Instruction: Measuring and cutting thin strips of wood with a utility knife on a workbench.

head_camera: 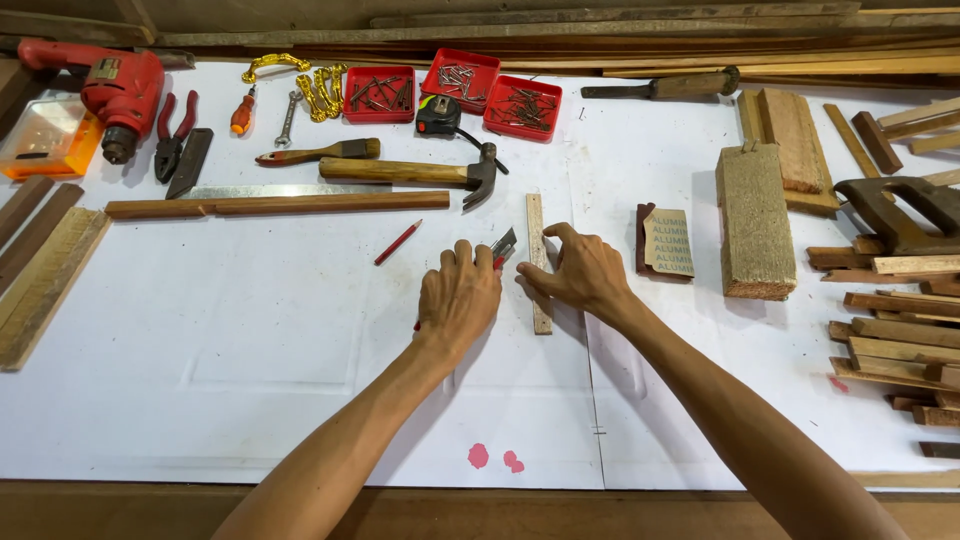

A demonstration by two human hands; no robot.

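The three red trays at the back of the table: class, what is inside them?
Each of the red trays holds loose metal nails or screws; which kind is too small to tell. The heaps hide most of the tray floors.

white-covered workbench, stacked planks behind

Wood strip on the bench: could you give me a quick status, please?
Left hand grips a utility knife. Right hand pins the wood strip. Red pencil lies apart, left.

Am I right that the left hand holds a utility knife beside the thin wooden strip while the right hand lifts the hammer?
Not quite. In the head view the right hand rests on the thin wooden strip, not the hammer, which lies untouched farther back. The left hand does hold the utility knife.
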